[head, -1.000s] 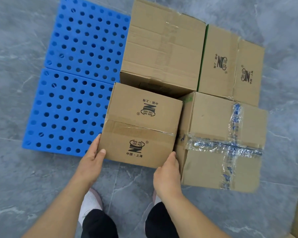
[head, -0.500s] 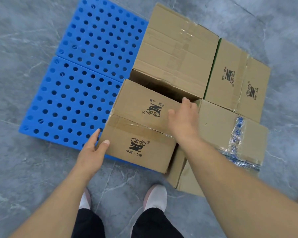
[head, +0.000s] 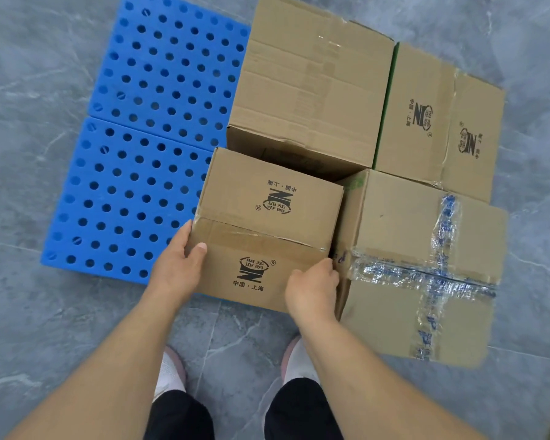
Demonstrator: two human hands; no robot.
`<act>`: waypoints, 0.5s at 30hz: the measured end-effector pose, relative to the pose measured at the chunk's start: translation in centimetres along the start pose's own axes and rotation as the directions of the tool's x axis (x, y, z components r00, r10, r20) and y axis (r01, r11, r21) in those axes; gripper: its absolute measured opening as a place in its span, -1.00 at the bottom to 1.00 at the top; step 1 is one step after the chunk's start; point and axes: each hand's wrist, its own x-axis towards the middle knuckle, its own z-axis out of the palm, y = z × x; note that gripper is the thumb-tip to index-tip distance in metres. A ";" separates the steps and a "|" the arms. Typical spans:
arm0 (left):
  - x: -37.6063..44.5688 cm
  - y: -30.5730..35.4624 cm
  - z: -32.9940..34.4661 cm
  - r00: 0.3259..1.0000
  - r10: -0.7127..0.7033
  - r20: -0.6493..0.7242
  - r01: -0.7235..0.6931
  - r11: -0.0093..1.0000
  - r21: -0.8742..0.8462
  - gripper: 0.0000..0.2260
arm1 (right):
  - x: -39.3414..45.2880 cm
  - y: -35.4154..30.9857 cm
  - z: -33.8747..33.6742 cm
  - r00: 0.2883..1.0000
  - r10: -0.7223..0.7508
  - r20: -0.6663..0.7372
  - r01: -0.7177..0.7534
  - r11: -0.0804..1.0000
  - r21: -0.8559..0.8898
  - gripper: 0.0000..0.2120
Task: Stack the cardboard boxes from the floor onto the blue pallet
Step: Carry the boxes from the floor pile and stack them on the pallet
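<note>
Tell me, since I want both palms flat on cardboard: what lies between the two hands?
Only the small logo box: in the head view the left hand holds its left edge, the right hand its right corner.

Both forearms are reaching fwd & down from bottom of view. Left hand [head: 179, 265] is gripping the small box [head: 261, 230] at its left edge, thumb lying on top. Right hand [head: 313, 289] is curling fingers round the box's right near corner.
</note>
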 end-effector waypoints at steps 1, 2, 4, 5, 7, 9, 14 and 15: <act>0.0 -0.1 -0.1 1.000 0.006 0.004 -0.006 1.000 -0.002 -0.60 | 0.0 0.1 0.0 1.000 -0.008 0.002 0.008 1.000 -0.001 -0.51; 0.0 -0.1 -0.2 1.000 0.012 0.007 -0.012 1.000 -0.001 -0.62 | 0.1 0.3 -0.1 1.000 -0.020 0.005 0.020 1.000 -0.006 -0.50; -0.1 -0.3 -0.4 1.000 0.020 0.008 -0.020 1.000 -0.002 -0.65 | 0.0 0.5 -0.3 0.999 -0.051 0.012 0.052 0.998 -0.021 -0.48; -0.3 -0.4 -0.5 1.000 0.022 0.006 -0.022 1.000 -0.010 -0.65 | -0.1 0.6 -0.3 0.998 -0.066 0.017 0.066 0.997 -0.028 -0.46; -0.7 -0.7 -0.8 1.000 0.025 -0.006 -0.025 0.999 -0.028 -0.65 | -0.5 0.8 -0.4 0.995 -0.098 0.030 0.099 0.994 -0.042 -0.43; -1.0 -1.0 -1.4 0.999 0.011 -0.033 -0.012 0.999 -0.041 -0.63 | -1.0 0.8 -0.3 0.990 -0.136 0.048 0.139 0.988 -0.062 -0.42; -2.8 -1.8 -4.4 0.994 -0.051 -0.092 0.046 0.997 -0.056 -0.62 | -3.8 -0.1 -0.1 0.973 -0.197 0.121 0.210 0.973 -0.100 -0.44; -3.4 -1.8 -5.2 0.993 -0.068 -0.098 0.063 0.996 -0.057 -0.61 | -4.6 -0.4 -0.2 0.967 -0.212 0.140 0.227 0.968 -0.106 -0.44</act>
